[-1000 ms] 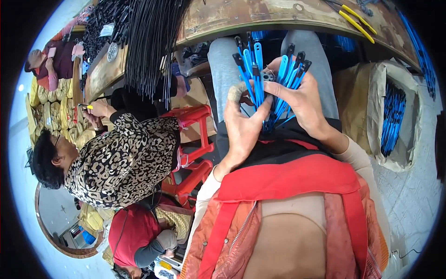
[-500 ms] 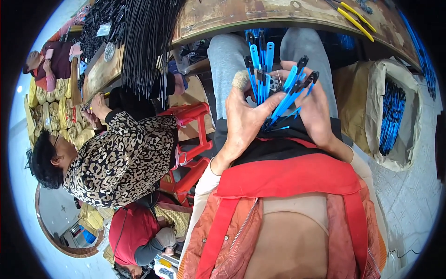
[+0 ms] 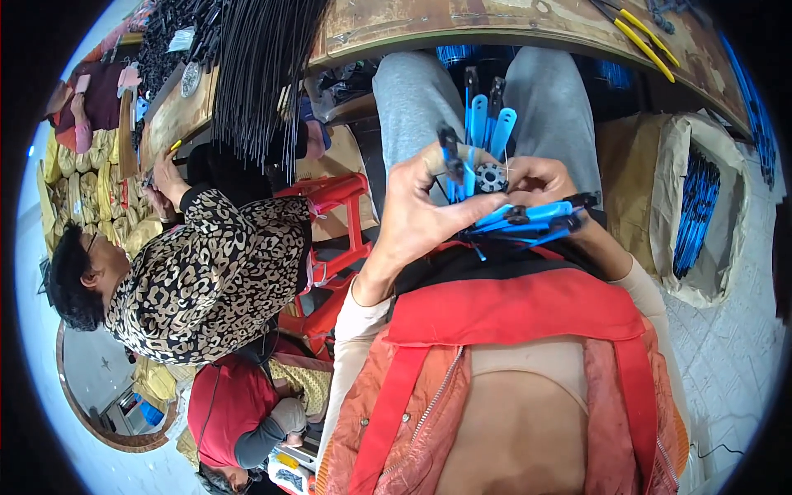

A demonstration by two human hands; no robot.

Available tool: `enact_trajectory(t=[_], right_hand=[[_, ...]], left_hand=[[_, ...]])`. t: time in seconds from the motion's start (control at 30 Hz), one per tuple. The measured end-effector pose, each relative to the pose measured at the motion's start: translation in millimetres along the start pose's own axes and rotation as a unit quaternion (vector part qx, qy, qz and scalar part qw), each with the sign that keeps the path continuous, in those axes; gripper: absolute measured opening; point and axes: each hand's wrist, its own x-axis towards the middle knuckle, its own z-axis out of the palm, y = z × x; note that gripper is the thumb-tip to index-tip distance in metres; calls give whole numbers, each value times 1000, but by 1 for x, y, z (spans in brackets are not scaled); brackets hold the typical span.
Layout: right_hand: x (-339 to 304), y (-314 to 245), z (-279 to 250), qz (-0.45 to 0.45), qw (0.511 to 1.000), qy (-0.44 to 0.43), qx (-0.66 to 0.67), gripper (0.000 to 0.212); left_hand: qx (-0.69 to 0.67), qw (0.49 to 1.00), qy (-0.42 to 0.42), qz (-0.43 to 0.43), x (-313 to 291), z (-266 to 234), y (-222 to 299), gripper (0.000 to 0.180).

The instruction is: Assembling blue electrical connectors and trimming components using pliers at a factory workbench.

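My left hand [image 3: 410, 206] is closed round a cluster of flat blue strips [image 3: 479, 124] with rounded, holed ends and black end pieces. Some strips point away between my knees; others fan out to the right below my fingers. In their midst sits a round grey notched disc [image 3: 492, 177], with my left thumb just below it. My right hand [image 3: 549, 179] is at the disc's right side, its fingers curled and pinched together. A thin wire [image 3: 507, 158] stands up by those fingertips; its lower end is hidden.
A wooden table edge [image 3: 462, 29] curves ahead, with yellow-handled pliers [image 3: 648, 41] at its right. Long black rods [image 3: 264, 82] hang over it at left. An open sack [image 3: 701, 214] of blue strips stands right. A person in a patterned top [image 3: 223, 280] sits by red stools [image 3: 346, 223] at left.
The strips have spread, with the right-hand group swung lower and nearly level. The disc is now plainly visible. My right hand has gone from open fingers to a pinch beside it.
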Motion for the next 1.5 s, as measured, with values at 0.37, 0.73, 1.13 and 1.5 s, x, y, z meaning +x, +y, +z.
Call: enact_trajectory(t=[0.37, 0.73, 1.13, 1.5], right_hand=[[6, 1, 4, -4, 997, 39, -67, 15], [28, -156, -113, -233, 510, 206, -802, 34], [24, -159, -84, -68, 930, 74, -352, 35], [-11, -117, 24, 65, 824, -169, -537, 32]], left_hand=[[101, 993, -52, 14, 19, -8, -6, 19], [-17, 997, 39, -62, 21, -6, -1, 10], [72, 988, -138, -18, 25, -26, -22, 17], [87, 994, -63, 35, -4, -7, 2, 35]])
